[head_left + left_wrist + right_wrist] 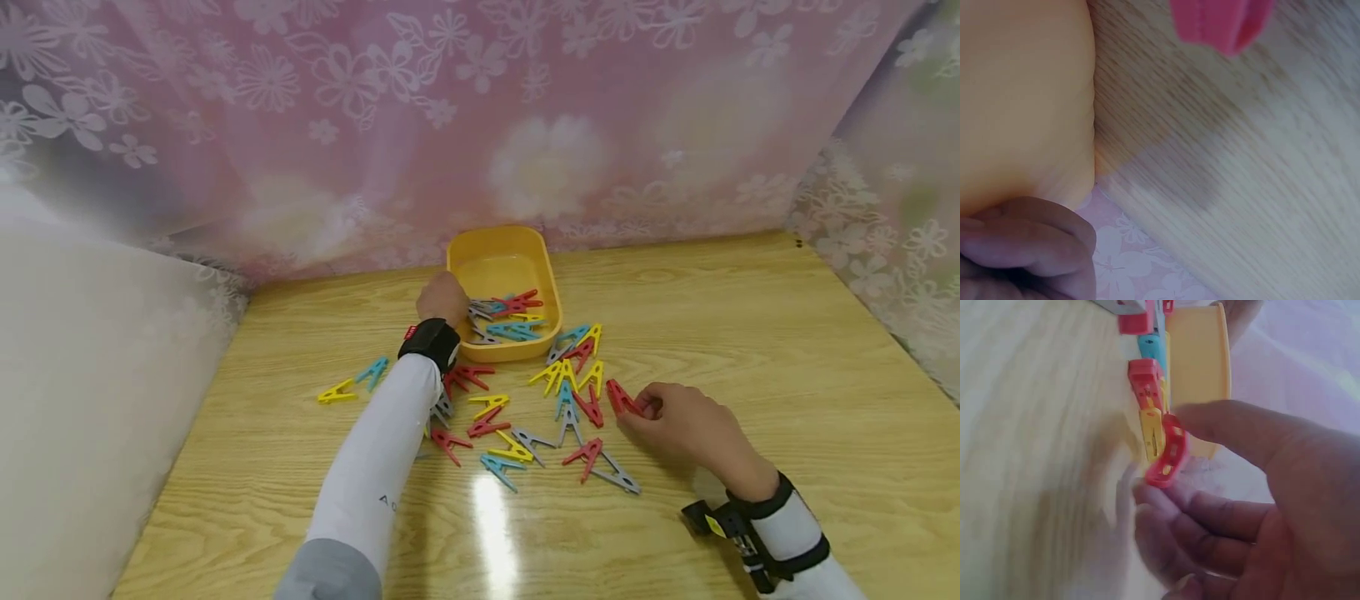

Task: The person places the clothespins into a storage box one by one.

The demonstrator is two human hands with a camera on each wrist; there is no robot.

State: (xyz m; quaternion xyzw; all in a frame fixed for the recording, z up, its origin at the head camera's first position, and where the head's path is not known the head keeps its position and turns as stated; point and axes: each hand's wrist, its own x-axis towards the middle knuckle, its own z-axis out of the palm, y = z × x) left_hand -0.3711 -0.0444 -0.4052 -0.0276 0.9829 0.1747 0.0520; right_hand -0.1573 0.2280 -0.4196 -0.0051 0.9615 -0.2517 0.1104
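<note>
My right hand (642, 409) rests on the wooden table (750, 333) and pinches the end of a red clothespin (619, 397) between thumb and fingers. The right wrist view shows that red clothespin (1170, 449) up close under my thumb (1229, 425). My left hand (444, 297) is at the left rim of a yellow tray (501, 243), beside the several clothespins (510, 321) lying in its near end. In the left wrist view its fingers (1029, 244) are curled next to the tray wall (1022, 100). What they hold, if anything, is hidden.
Several red, yellow, blue and grey clothespins (555, 400) lie scattered on the table between my arms, and two more (352, 382) lie off to the left. A flowered pink curtain (450, 125) closes the back and right side. A white surface (75, 375) stands at the left.
</note>
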